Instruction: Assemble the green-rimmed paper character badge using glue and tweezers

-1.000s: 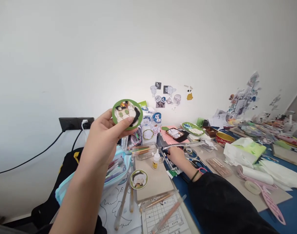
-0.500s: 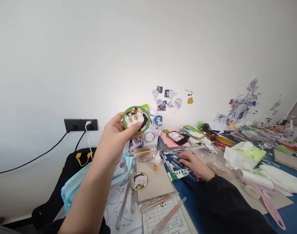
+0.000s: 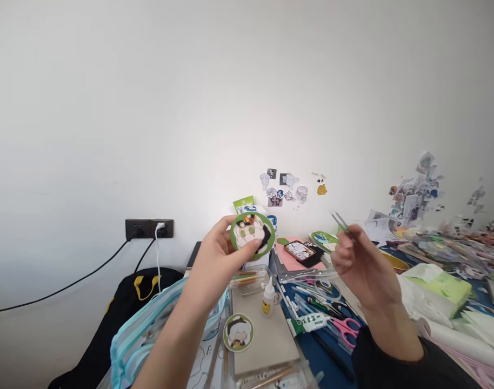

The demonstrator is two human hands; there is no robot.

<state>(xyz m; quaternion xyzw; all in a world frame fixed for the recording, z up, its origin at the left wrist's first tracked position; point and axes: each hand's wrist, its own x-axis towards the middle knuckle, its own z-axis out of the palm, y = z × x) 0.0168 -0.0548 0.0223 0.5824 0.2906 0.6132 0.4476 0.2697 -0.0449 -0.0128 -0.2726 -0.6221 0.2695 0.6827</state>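
My left hand [image 3: 217, 265] is raised above the desk and pinches a round green-rimmed cartoon disc [image 3: 253, 234] between thumb and fingers. My right hand [image 3: 362, 267] is lifted beside it, fingers closed on thin metal tweezers [image 3: 341, 222] that point up and left, blurred by motion. Below, a second round cartoon sticker [image 3: 238, 332] lies on a brown card board [image 3: 267, 337], next to a small glue bottle [image 3: 267, 296].
Pink scissors [image 3: 346, 327], pens and a tape roll [image 3: 327, 289] lie on the blue desk. A light-blue pencil pouch [image 3: 149, 335] sits at lower left by a black bag [image 3: 121, 313]. Tissues [image 3: 435, 281] and paper scraps crowd the right. Stickers [image 3: 285, 186] and a wall socket [image 3: 149, 228] are on the wall.
My right hand has lifted off the desk and now holds tweezers in the air. My left hand with the disc has shifted right and lower in view as the camera tilted up.
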